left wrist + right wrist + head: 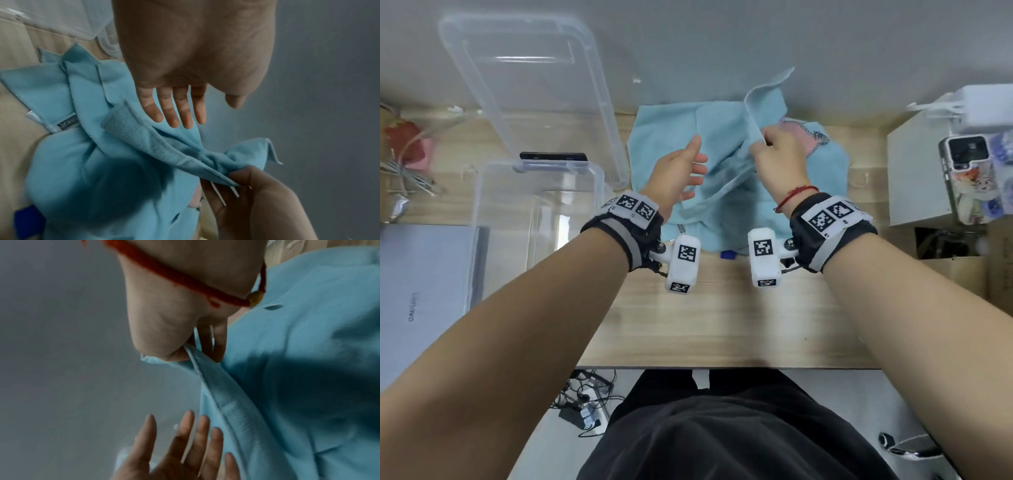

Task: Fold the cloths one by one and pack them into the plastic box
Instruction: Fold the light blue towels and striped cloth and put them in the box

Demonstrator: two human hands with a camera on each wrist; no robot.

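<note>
A pile of light blue cloths (726,192) lies on the wooden table (722,315) at the far middle. My right hand (777,150) pinches the hem of the top blue cloth (164,151) and lifts it off the pile; the right wrist view shows thumb and fingers clamped on that hem (191,353). My left hand (681,174) hovers just left of the lifted cloth with straight, spread fingers (176,110), holding nothing. A pink cloth (799,135) peeks out behind my right hand. The clear plastic box (534,212) stands left of the pile.
The box's clear lid (530,96) leans against the wall behind the box. A grey laptop (424,294) lies at the left edge. A white box (917,171) and a phone (969,178) sit at the right. Bare wood stretches in front of the pile.
</note>
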